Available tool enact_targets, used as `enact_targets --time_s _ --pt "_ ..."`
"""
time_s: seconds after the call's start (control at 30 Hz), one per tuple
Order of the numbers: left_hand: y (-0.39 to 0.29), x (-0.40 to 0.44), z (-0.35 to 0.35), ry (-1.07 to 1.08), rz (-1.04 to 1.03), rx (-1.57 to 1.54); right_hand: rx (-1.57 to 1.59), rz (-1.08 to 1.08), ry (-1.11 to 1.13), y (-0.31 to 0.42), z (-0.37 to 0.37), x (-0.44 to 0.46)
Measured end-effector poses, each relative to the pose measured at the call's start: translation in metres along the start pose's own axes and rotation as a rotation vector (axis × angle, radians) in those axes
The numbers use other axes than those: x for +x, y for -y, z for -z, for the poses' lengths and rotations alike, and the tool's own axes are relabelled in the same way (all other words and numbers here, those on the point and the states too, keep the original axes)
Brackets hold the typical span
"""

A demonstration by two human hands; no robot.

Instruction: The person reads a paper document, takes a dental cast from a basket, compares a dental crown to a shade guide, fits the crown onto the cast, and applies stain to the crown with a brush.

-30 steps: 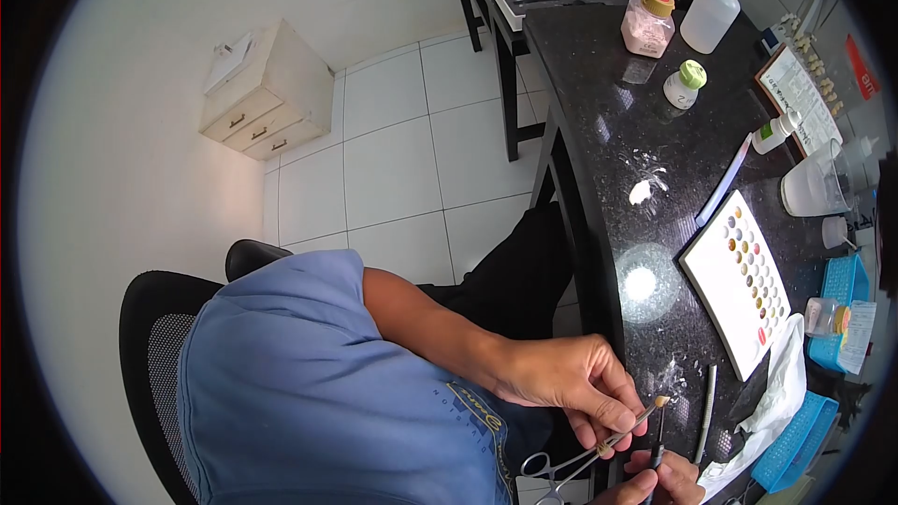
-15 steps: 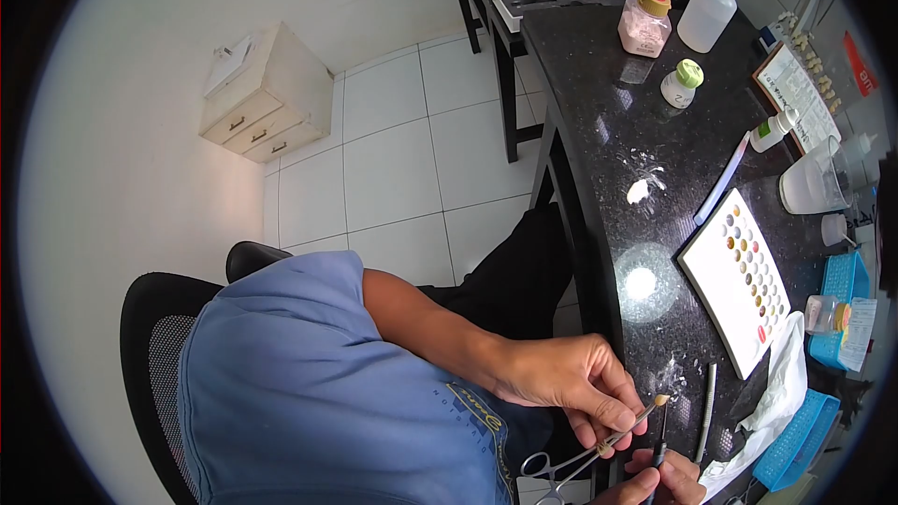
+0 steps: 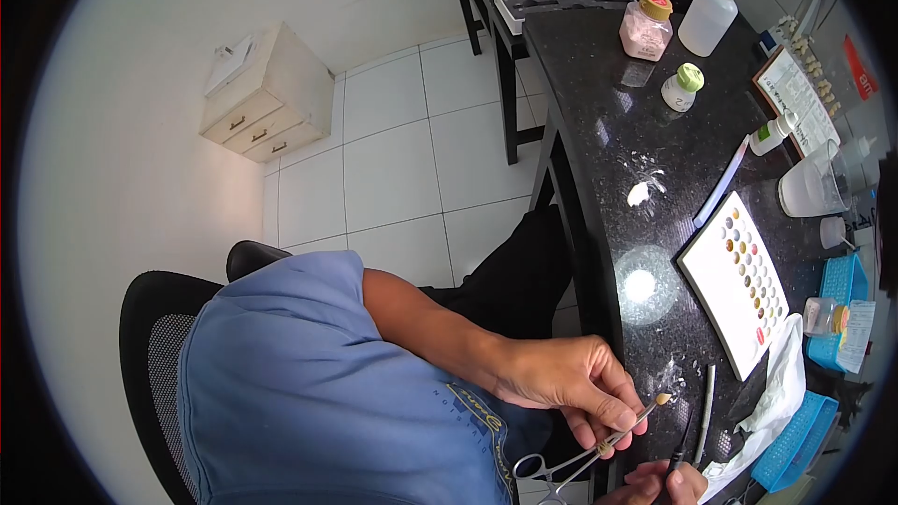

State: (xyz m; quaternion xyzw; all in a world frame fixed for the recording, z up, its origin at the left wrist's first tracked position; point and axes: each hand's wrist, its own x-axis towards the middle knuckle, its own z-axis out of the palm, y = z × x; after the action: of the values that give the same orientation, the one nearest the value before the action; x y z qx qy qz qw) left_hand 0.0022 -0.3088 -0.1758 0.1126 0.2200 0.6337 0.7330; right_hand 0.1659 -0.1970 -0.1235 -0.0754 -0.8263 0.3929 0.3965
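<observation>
My left hand [image 3: 585,383] is closed around a hemostat [image 3: 582,458], with its finger loops hanging below. A small tan piece like a tooth crown [image 3: 663,399] sits at the clamp's tip, over the dark counter [image 3: 645,355]. Lower down, my right hand [image 3: 688,484] grips a fine brush-like tool [image 3: 677,456] with a black handle and a thin pointed end. That point is apart from the crown. The frame's lower edge cuts off part of my right hand.
A white palette [image 3: 711,271] with rows of coloured wells lies ahead, beside white tissue [image 3: 778,383] and a grey rod [image 3: 706,411]. Farther off stand a squeeze bottle [image 3: 708,21], a pink powder jar [image 3: 645,33], a green-capped bottle [image 3: 681,89], a clear cup [image 3: 812,185] and blue baskets [image 3: 795,444].
My right hand has dropped lower in the view, drawing the brush-like tool away from the crown. My left hand and the hemostat have stayed almost still.
</observation>
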Motion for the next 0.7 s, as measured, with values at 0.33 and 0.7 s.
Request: enact_targets --time_s 0.33,0.7 --pt "0.0012 0.0002 0.0013 0.021 0.016 -0.075 -0.054 -0.019 0.084 0.0006 0.0024 -0.0018" --pt "0.0019 0.0007 0.0006 0.021 0.01 -0.081 -0.079 -0.02 0.079 0.0011 0.0025 -0.0011"
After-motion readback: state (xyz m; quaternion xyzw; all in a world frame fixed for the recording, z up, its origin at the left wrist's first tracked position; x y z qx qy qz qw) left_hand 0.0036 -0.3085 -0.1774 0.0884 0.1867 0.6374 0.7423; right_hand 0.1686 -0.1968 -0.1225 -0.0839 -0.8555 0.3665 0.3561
